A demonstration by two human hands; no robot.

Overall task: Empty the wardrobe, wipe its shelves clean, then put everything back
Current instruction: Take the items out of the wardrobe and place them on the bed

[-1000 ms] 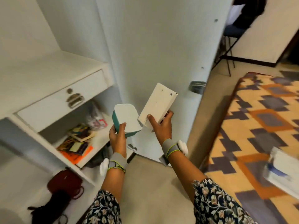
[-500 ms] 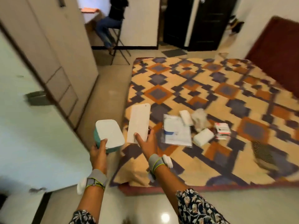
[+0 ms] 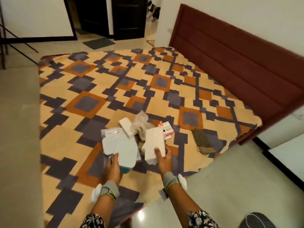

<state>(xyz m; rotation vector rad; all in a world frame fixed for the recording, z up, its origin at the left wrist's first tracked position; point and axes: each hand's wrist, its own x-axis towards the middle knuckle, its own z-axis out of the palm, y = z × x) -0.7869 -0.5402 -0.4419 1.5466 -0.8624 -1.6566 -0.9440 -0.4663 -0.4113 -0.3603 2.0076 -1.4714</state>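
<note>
My left hand (image 3: 113, 167) grips a teal container with a white lid (image 3: 126, 153), held low over the patterned bed cover (image 3: 85, 83). My right hand (image 3: 163, 159) grips a flat white box (image 3: 155, 143) by its near end. Both items hover above a small pile on the bed: a plastic document sleeve (image 3: 113, 133), a small white box (image 3: 126, 127), a crumpled pale cloth (image 3: 141, 124) and a red and white carton (image 3: 167, 130). The wardrobe is out of view.
A folded striped cloth (image 3: 202, 141) lies on the bed to the right. A dark red headboard (image 3: 238, 63) runs along the right side. Dark doors (image 3: 113, 17) and a floor mat (image 3: 98, 43) stand at the far end. Glossy floor (image 3: 230, 186) lies near me.
The view has swung from the wardrobe to the bed. Both hands have carried the teal container and the white box over the pile on the bed cover.
</note>
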